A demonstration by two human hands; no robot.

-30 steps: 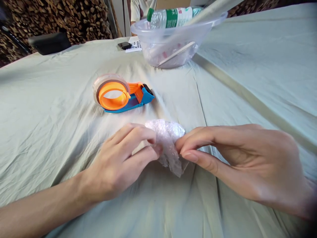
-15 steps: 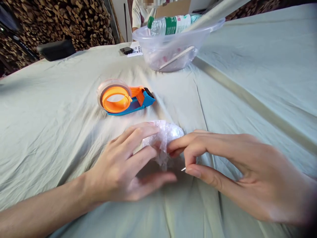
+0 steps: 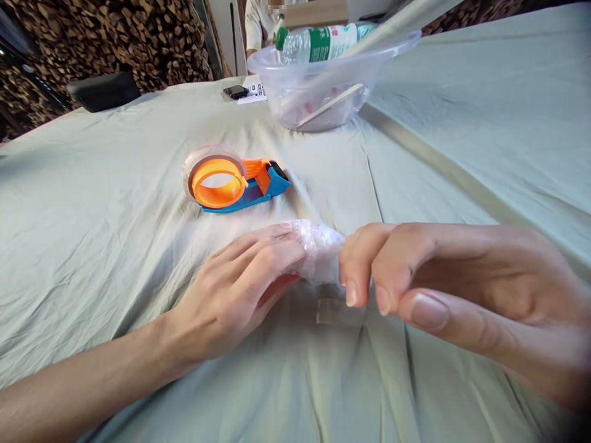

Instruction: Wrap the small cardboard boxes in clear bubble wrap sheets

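Note:
A small bundle of clear bubble wrap (image 3: 321, 249) lies on the cloth in front of me. My left hand (image 3: 240, 283) is closed around its left side, fingers over the top; what the wrap contains cannot be made out. On the other side, my right hand (image 3: 443, 295) has its thumb and fingertips pinched together. A short strip of clear tape (image 3: 339, 312) sticks out to the left from that pinch, below the bundle. Beyond both hands rests a tape dispenser (image 3: 240, 184), orange and blue, with a roll of clear tape on it.
A translucent plastic basin (image 3: 318, 80) at the back holds a green-labelled bottle (image 3: 323, 44) and a long pale roll (image 3: 406, 24). Left of it are a small black device (image 3: 236, 91), a paper and a black case (image 3: 104, 92). A person sits behind the pale green cloth (image 3: 115, 178).
My right hand has drawn back from the bundle and turned, and the tape strip now shows more fully. My left thumb has closed in against the bubble wrap.

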